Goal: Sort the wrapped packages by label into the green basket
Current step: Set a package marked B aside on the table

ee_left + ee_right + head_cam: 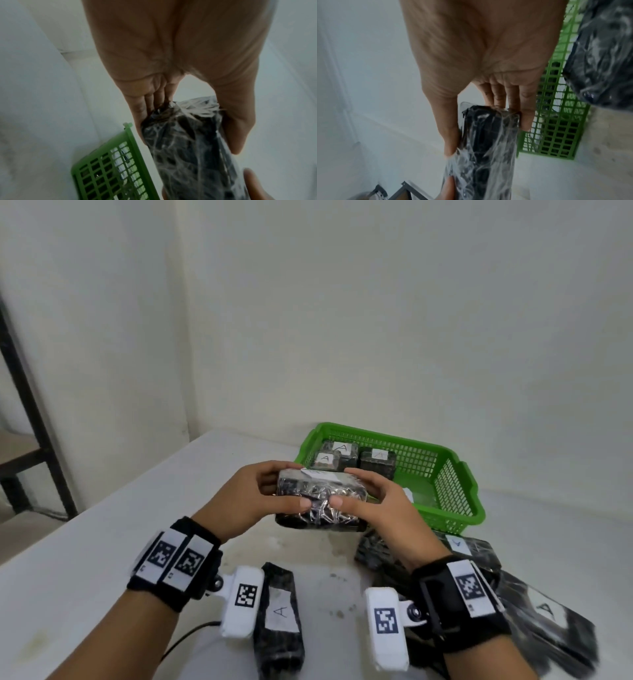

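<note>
Both hands hold one black package (320, 501) wrapped in clear film above the table, just in front of the green basket (455, 494). My left hand (270, 491) grips its left end, thumb on the near face, fingers behind. My right hand (366, 491) grips the right end the same way. A white label on the package's top faces away and is unreadable. The same package (188, 146) shows in the left wrist view, and again as the package (486, 142) in the right wrist view. Three packages labelled A (339, 455) sit in the basket's far left corner.
On the white table (85, 559), a package labelled A (279, 614) lies between my wrists. Several more wrapped packages (534, 607) lie heaped at the near right, some labelled A. A dark shelf frame (30, 412) stands at the left, off the table. A wall is behind the basket.
</note>
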Motion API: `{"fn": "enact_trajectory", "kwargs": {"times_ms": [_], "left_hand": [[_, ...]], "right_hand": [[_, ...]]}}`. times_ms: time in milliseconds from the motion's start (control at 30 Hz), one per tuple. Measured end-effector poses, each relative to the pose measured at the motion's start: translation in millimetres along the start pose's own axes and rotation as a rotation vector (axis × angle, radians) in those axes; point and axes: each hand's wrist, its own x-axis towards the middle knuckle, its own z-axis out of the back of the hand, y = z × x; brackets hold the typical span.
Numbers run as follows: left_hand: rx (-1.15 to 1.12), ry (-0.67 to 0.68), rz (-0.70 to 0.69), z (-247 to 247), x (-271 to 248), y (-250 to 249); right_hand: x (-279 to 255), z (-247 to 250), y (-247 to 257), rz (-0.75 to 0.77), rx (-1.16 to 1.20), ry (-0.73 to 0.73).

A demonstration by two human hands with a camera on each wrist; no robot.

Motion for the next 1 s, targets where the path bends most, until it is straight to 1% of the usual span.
{"fn": "enact_trajectory", "kwargs": {"times_ms": [67, 167, 300, 433, 500, 567, 667, 800, 933, 1000], "left_hand": [[-0.039, 0.015, -0.001, -9.6, 3.0, -1.8], [-0.075, 0.058, -0.003, -22.9, 5.9, -4.3], [-0.08, 0.058, -0.027, -36.3, 9.2, -8.0], [-0.093, 0.115, -0.048, -48.7, 11.3, -8.6], [-0.108, 0.12, -0.049, -52.5, 9.7, -7.4], [-0.113, 0.096, -0.062, -53.4, 7.5, -6.6], [-0.142, 0.081, -0.059, -49.7, 5.6, -5.8], [-0.159, 0.135, -0.041, -46.1, 2.4, -2.3], [-0.131, 0.112, -0.104, -45.6, -1.5, -4.0], [-0.121, 0.108, -0.151, -46.1, -2.9, -4.3]], "right_hand": [[-5.3, 8.6, -1.2, -0.015, 0.039, 0.007], [-15.3, 19.1, -0.8, -0.005, 0.059, -0.033], [-25.3, 25.5, 7.2, 0.006, 0.059, -0.065], [-28.4, 28.0, 8.4, 0.049, 0.05, -0.184], [-30.8, 28.0, 6.5, 0.05, 0.048, -0.201], [-33.5, 29.0, 3.9, 0.027, 0.051, -0.175], [-36.6, 32.3, 4.6, -0.009, 0.084, -0.09], [-40.4, 33.7, 8.1, 0.032, 0.073, -0.08], [-40.7, 35.7, 4.1, 0.02, 0.061, -0.064], [-40.3, 35.2, 5.0, -0.018, 0.076, -0.071]]}}
